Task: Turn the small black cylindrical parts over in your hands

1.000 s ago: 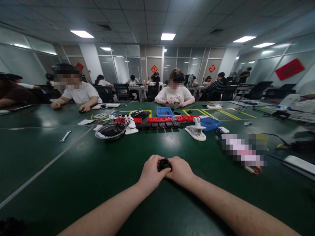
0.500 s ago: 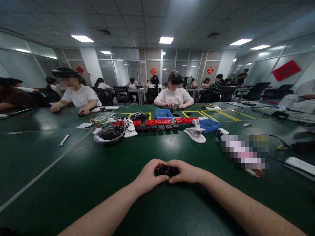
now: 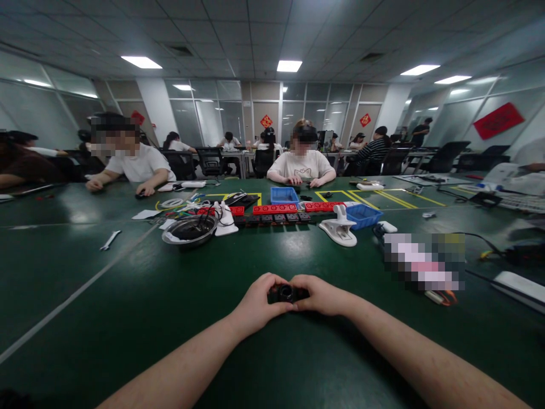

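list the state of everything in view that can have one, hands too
Left hand: curled around the black part
Right hand: curled around the black part
Black part: held between both hands
Bowl: upright, with dark things in it
Wrench: lying flat
Front blue tray: upright, open on top
Red blocks: lined up in a row
Ceiling light: on

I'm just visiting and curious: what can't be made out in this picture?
Head view: much of the black part, hidden by the left hand and right hand.
Head view: the pixelated object at right, blurred by mosaic.
Head view: the dark thing lower left, cut by the edge.
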Demonstrator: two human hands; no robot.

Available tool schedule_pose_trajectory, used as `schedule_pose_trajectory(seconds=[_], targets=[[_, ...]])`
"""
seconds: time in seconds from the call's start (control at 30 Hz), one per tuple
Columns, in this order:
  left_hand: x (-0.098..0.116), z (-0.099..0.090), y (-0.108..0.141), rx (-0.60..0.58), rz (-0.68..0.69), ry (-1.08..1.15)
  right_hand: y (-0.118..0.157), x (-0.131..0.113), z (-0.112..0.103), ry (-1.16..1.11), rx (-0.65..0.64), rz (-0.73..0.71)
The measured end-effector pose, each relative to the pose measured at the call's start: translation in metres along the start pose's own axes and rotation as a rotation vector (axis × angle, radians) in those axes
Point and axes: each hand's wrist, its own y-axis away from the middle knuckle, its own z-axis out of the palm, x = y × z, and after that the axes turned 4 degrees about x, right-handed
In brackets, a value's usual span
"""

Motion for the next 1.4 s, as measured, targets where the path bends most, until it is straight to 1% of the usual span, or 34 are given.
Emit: schedule_pose_trajectory(seconds=[0.13,0.27,0.33,0.43,0.6,0.67,0.73,0.83,0.9,0.97,1.13,1.27,1.4], targets=[[0.000,0.002,0.001,0.018,0.005,0.020,0.000,0.001,0.002,0.013,0.009,0.036],[-0.002,0.006,0.002,0.056,-0.046,0.029,0.000,0.005,0.005,0.035,0.026,0.058],[-0.002,0.010,0.002,0.076,-0.075,0.016,-0.001,0.006,0.008,0.055,0.054,0.064],[0.001,0.014,0.002,0.122,-0.112,-0.007,-0.003,0.007,0.014,0.100,0.122,0.081],[0.002,0.021,0.001,0.261,-0.152,-0.054,-0.009,0.000,0.029,0.289,0.315,0.212],[0.000,0.022,0.000,0.279,-0.149,-0.055,-0.009,-0.004,0.031,0.343,0.347,0.226],[-0.001,0.021,0.000,0.267,-0.134,-0.034,-0.008,-0.007,0.030,0.338,0.335,0.185],[0.001,0.018,0.001,0.227,-0.094,0.002,-0.004,-0.007,0.024,0.252,0.285,0.060],[0.004,0.016,0.002,0.203,-0.071,0.009,-0.001,-0.005,0.017,0.180,0.227,-0.011],[0.006,0.014,0.003,0.184,-0.058,0.002,0.000,-0.002,0.011,0.113,0.159,-0.046],[0.006,0.013,0.004,0.148,-0.022,-0.012,0.000,0.001,0.000,-0.031,0.028,-0.052],[0.003,0.012,0.004,0.154,0.003,0.000,0.001,0.002,-0.004,-0.111,-0.016,-0.043],[0.001,0.011,0.002,0.174,0.018,0.003,0.000,0.004,-0.004,-0.109,-0.034,-0.042]])
